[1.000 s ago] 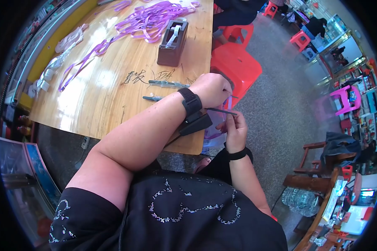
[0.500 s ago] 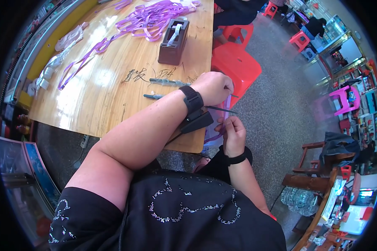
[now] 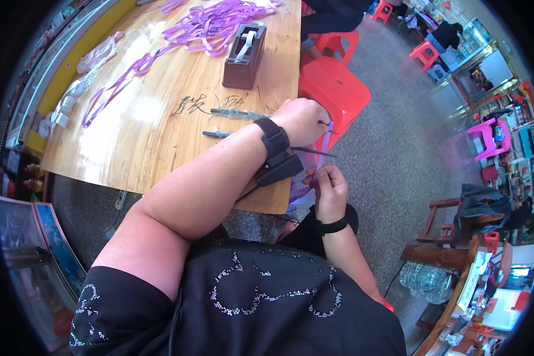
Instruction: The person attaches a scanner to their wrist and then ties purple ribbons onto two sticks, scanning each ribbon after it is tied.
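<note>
A narrow purple ribbon point(image 3: 324, 144) runs between my two hands beyond the table's right edge. My left hand point(image 3: 305, 123) has its fingers closed on the ribbon's upper part; a thin dark tip pokes out beside them. Below it, my right hand point(image 3: 331, 188) pinches the same ribbon between thumb and fingers, and more purple ribbon hangs at its left. A dark thin rod point(image 3: 317, 152) crosses behind the ribbon; where it begins is hidden by my left wrist. Dark rods partly wrapped in clear plastic point(image 3: 237, 113) lie on the table beyond my left forearm.
A dark tape dispenser point(image 3: 242, 66) stands on the wooden table point(image 3: 142, 118), near a tangled heap of purple ribbons point(image 3: 216, 26). A red plastic stool point(image 3: 338, 89) adjoins the table's right edge. Another person point(image 3: 332, 15) sits at the far side. White crumpled wrapping point(image 3: 71, 98) lies at left.
My left hand has shifted slightly up, and the ribbon between my hands stands a little straighter. My right hand keeps its pinch almost in place.
</note>
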